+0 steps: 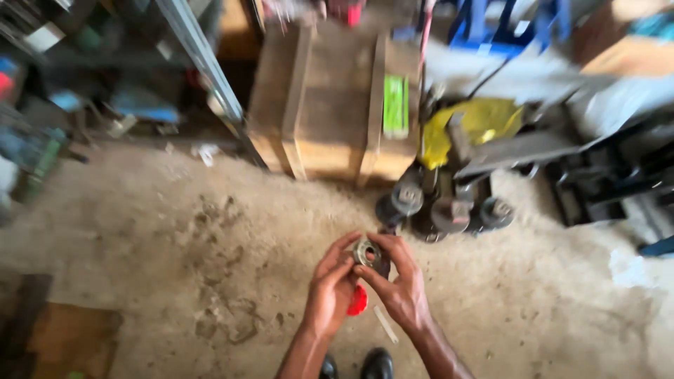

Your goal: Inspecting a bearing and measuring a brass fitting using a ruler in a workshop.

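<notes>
A round metal part [367, 251], ring-shaped like a bearing, sits above the dusty floor [175, 231], pinched between both hands. The left hand [330, 291] and right hand [401, 288] each close fingers on its rim; a red object [358, 302] shows below them.

Single head-worn view, looking steeply down from standing height, facing forward over a dusty concrete floor [140, 231], both hands close at bottom centre, wooden crate [330, 105] far ahead, cluttered shelving [84, 77] far left, metal parts [449, 210] right, picture motion-blurred
</notes>
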